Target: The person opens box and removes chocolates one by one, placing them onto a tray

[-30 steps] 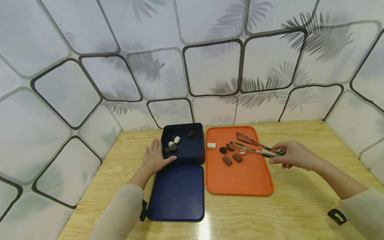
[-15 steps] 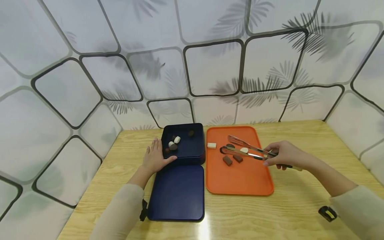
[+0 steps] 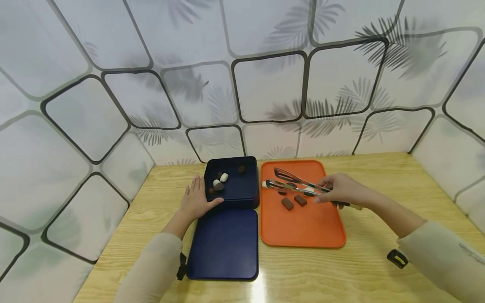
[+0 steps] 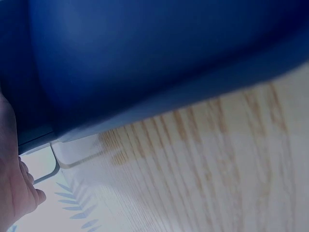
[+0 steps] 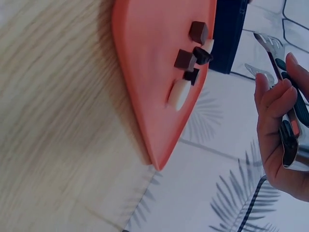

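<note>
My right hand (image 3: 342, 189) grips metal tongs (image 3: 308, 184) with dark handle parts, their two arms spread apart. The tips point left above the orange tray (image 3: 303, 229), close to a white block (image 3: 264, 184) that they partly hide. Below the tongs lie a white round piece (image 3: 308, 190) and two brown chocolate-like blocks (image 3: 300, 200). Dark pieces (image 3: 282, 193) there are partly covered. My left hand (image 3: 195, 200) rests on the left edge of the dark blue box (image 3: 238, 203), fingers straight, thumb across its front corner. Inside the box are white (image 3: 224, 177) and brown pieces (image 3: 241, 169).
A flat blue lid (image 3: 225, 248) lies directly in front of the box. Box and tray stand side by side on the wooden table (image 3: 303, 273), near the patterned back wall (image 3: 265, 97). In the left wrist view, blue surfaces and wood grain (image 4: 207, 145) fill most of the picture.
My right hand has carried the tongs leftward over the tray, from above the dark pieces to near the white block. My left hand stays where it was.
</note>
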### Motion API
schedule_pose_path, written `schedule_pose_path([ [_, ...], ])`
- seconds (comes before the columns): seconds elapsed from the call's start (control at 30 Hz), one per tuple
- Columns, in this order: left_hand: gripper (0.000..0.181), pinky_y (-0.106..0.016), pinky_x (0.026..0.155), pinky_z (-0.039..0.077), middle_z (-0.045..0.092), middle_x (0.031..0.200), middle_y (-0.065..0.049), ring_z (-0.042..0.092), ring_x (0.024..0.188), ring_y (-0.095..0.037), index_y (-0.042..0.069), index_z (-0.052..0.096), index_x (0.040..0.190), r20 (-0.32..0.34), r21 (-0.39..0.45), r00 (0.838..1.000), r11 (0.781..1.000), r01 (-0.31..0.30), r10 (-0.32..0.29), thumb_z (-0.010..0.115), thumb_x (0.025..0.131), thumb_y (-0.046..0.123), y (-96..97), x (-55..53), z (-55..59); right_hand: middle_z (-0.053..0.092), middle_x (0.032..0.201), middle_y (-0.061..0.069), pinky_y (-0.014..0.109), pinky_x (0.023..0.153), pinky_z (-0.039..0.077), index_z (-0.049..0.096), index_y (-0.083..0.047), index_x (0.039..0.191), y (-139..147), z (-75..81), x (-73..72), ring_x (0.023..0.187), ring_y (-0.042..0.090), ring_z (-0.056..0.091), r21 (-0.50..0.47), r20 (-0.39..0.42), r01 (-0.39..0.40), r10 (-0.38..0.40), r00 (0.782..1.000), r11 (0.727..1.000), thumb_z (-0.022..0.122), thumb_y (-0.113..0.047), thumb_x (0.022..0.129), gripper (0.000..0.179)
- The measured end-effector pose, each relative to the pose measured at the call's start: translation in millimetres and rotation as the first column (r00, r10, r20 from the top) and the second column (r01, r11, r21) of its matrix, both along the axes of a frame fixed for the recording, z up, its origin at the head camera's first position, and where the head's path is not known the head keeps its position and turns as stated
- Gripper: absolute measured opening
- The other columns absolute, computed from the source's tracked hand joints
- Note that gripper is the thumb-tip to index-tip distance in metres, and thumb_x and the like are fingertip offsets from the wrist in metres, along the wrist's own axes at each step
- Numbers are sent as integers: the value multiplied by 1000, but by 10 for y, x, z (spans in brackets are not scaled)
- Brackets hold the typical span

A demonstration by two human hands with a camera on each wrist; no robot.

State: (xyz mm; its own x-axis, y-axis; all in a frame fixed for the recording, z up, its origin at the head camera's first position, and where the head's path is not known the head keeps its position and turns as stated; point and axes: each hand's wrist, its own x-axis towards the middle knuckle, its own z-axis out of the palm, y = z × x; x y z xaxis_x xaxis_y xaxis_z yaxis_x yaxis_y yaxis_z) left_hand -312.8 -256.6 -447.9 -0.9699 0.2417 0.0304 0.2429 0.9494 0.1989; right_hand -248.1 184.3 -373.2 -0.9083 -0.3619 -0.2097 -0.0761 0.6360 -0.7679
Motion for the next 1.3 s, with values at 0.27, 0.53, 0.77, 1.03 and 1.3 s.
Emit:
schedule_pose_path([
  [0.27, 110, -57, 113, 13, 11, 154, -29, 10, 143, -40, -10, 13, 147, 6, -6, 1000, 1000, -2, 2, 54, 82, 68, 15, 7, 19, 59, 60, 5, 31, 45, 47, 63, -1, 111, -287, 59, -128, 46, 13, 50, 16, -19, -41, 42, 999, 999, 77, -32, 78, 48],
  [0.53, 108, -57, 113, 13, 11, 154, -29, 11, 143, -40, -10, 13, 147, 5, -14, 1000, 1000, -10, 10, 55, 83, 66, 19, 7, 36, 56, 55, 6, 32, 44, 46, 67, -7, 103, -556, 129, -243, 43, 12, 47, 33, -40, -98, 99, 994, 995, 76, -31, 79, 35],
  [0.77, 109, -58, 112, 14, 13, 153, -29, 13, 143, -40, -11, 15, 147, -15, -47, 1000, 999, -14, 13, 54, 82, 68, 27, 25, 45, 49, 50, 0, 26, 45, 41, 65, -6, 115, -817, 150, -397, 40, 10, 41, 140, -34, -78, 84, 996, 987, 75, -36, 79, 48],
  [1.03, 108, -59, 112, 14, 14, 153, -30, 13, 142, -41, -11, 16, 146, -30, -40, 999, 999, -25, 24, 56, 82, 66, -7, 58, 30, 57, 54, 1, 25, 45, 39, 65, -6, 78, -1090, 133, -541, 41, 12, 43, 90, -3, -169, 170, 985, 982, 73, -29, 83, 25],
  [1.3, 107, -58, 112, 16, 16, 153, -29, 15, 142, -41, -11, 17, 146, -46, -54, 999, 998, -12, 10, 55, 83, 66, 42, 18, 19, 41, 47, -2, 25, 45, 36, 54, -9, 64, -1275, 98, -667, 39, 11, 38, 94, -17, -179, 182, 983, 979, 75, -26, 82, 32],
])
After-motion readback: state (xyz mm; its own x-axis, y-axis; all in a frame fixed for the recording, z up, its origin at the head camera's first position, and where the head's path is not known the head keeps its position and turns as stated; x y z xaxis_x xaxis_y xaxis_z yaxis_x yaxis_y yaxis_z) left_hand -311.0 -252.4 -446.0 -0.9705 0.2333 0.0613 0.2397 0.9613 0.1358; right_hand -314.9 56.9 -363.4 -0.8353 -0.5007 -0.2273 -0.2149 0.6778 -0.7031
